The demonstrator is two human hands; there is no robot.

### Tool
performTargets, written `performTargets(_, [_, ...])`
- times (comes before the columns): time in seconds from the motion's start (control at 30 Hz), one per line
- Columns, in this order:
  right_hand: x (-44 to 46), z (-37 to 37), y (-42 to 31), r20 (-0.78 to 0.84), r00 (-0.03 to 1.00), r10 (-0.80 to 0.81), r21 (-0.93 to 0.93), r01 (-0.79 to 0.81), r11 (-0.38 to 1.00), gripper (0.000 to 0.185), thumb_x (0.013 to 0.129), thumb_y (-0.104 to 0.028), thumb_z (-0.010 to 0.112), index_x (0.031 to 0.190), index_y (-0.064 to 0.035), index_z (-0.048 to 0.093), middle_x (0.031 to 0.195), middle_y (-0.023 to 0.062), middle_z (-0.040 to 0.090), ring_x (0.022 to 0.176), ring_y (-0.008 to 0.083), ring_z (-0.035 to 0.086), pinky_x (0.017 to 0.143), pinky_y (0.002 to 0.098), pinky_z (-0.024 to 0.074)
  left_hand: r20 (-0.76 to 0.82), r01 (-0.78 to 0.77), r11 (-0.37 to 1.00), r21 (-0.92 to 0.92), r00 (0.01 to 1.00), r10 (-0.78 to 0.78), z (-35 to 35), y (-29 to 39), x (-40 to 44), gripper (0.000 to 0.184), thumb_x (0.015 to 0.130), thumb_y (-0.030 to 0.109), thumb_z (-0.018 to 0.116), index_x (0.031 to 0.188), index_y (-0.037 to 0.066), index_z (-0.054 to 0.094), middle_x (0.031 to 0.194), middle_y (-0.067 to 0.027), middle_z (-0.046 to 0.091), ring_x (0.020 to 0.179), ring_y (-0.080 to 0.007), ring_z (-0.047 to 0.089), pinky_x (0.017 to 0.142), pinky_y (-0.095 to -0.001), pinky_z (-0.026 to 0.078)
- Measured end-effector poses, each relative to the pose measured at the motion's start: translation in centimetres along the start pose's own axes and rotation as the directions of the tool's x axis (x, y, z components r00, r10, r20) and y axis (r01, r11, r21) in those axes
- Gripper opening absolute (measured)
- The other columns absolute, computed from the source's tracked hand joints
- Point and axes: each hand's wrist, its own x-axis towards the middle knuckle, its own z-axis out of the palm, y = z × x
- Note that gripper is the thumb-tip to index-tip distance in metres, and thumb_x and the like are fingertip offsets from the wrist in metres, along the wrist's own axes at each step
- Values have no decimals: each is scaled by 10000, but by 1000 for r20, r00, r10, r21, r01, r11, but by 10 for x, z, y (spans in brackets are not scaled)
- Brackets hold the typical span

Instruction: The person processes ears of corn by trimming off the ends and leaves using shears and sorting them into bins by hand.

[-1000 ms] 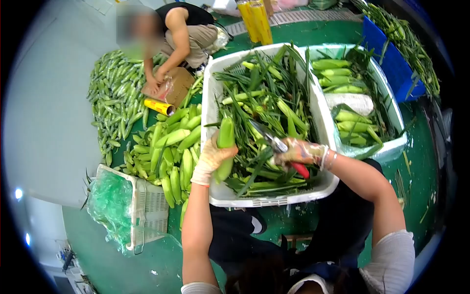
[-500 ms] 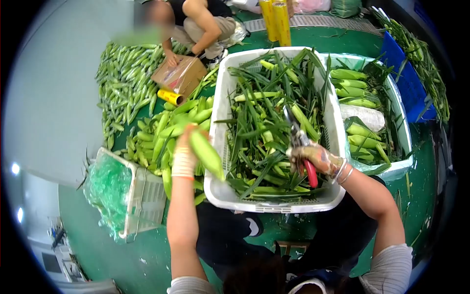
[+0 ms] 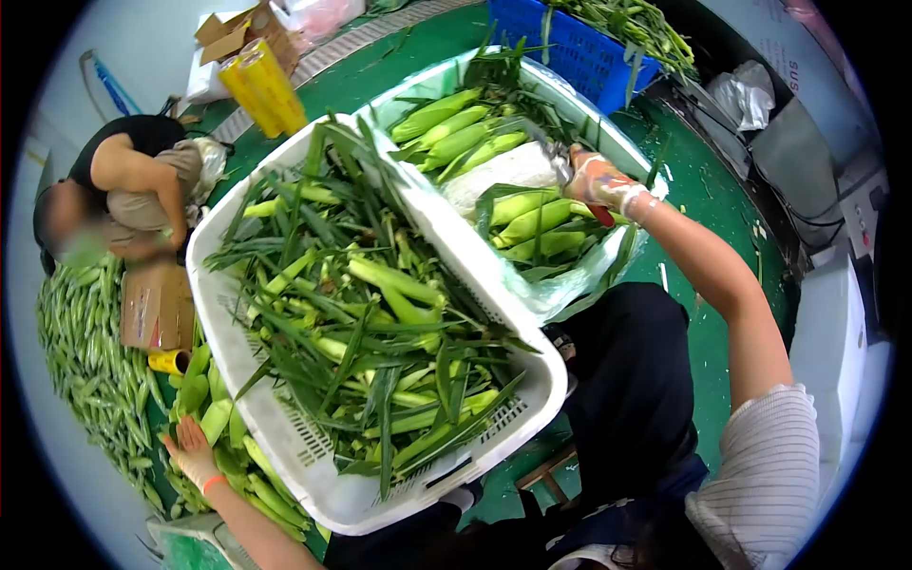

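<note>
The left hand [image 3: 194,454], fingers spread, is over the loose heap of pale-green corn ears [image 3: 236,454]; contact is unclear. The right hand [image 3: 598,180] grips red-handled metal shears [image 3: 602,217] at the film-lined white crate [image 3: 556,302], well apart from that heap, the leaf-filled white plastic basket [image 3: 548,366] lying between.

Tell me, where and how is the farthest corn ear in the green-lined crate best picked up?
Probably around the middle of the corn ear, from above: it lies on its side, long and rounded, its upper face mostly uncovered, while a neighbouring ear crowds its near side.
</note>
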Motion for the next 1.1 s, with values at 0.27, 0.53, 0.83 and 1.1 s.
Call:
performTargets(0.27, [47,127,23,153,893,-423,14,427,904,345,693,-155,660,983,-37,514,875,203,606,837,390,598,701,433,474,182,-60,595,802,972,-148,7,-10,-126,403,833,413,633,1011,55,588,806,-61,612,654,-148,570,544,-241,439])
performTargets(0.53, [67,148,9,339,794,-505,18,531,847,467,636,-180,650,1076,-66,541,933,197,643,882,370,618,753,427,485,84,16,490,872,980,-182,42,-69,-212,433,825,368,610,1043,-5,574,819,-106,639,681,-193,620,625,-292,511])
performTargets(0.83, [48,127,9,378,787,-487,-77,551,831,594,609,-166,708,1163,-78,514,872,166,650,834,356,628,723,418,482,156,-20,449,893,951,-268,81,-98,-245,413,842,305,594,1089,-25,567,845,-113,640,706,-194,625,653,-282,501])
performTargets(1.1, [84,210,58,174,785,-595,-128,617,776,209,794,-225,527,899,-68,615,848,181,634,763,333,609,701,424,483,201,-33,429,903,914,-352,87,-107,-240,374,865,310,583,1065,-6,597,871,-88,657,700,-145,624,649,-269,510])
